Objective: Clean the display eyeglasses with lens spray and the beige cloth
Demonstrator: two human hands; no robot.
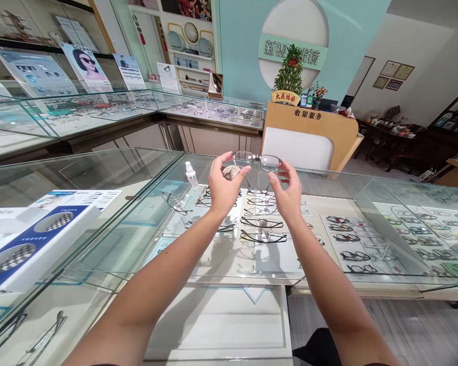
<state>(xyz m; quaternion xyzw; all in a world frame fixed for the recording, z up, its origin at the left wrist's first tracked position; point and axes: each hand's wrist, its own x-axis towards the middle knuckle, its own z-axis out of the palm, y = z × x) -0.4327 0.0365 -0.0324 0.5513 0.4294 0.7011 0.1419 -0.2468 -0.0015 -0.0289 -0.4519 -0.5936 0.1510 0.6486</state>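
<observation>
Both my hands hold up a pair of eyeglasses (269,162) with thin rims and clear lenses, above the glass counter. My left hand (226,185) pinches its left side and also has a crumpled greyish-brown cloth (231,173) tucked in the palm. On the right side, my right hand (288,190) grips the frame between thumb and fingers. A small white bottle (191,175) stands on the glass left of my left hand. Near it lies another pair of glasses (175,202). Below my hands, several dark-framed glasses (263,237) lie in rows.
A blue and white box (41,244) rests on the counter at left. More frames fill the display case (423,223) at right. An open white drawer (221,325) juts out below the counter. Beyond stand a wooden cashier desk (309,119) and further glass cases (213,109).
</observation>
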